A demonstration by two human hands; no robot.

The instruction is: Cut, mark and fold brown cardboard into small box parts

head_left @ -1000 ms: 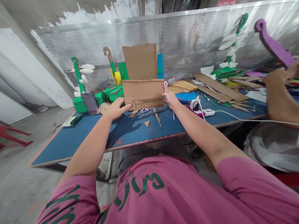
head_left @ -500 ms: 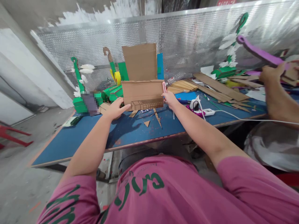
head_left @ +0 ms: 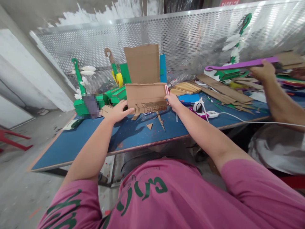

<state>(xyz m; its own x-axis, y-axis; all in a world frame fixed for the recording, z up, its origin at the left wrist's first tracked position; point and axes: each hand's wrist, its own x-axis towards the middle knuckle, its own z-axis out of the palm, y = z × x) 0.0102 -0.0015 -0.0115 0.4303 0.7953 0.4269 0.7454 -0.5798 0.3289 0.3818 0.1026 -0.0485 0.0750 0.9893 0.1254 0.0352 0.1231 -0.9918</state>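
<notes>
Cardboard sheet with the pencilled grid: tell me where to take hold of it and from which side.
Probably the left short edge, low down, from the left: the cardboard sheet stands on its long edge on the blue table, so a pinch grip fits there. The left hand is at that corner; the right hand, with a pink tool, occupies the right edge.

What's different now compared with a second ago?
The co-worker's hand at the right swung the purple foam piece down from upright to nearly level. The wearer's left hand stayed on the cardboard strip; the right hand kept the pink tool at its right end.
</notes>
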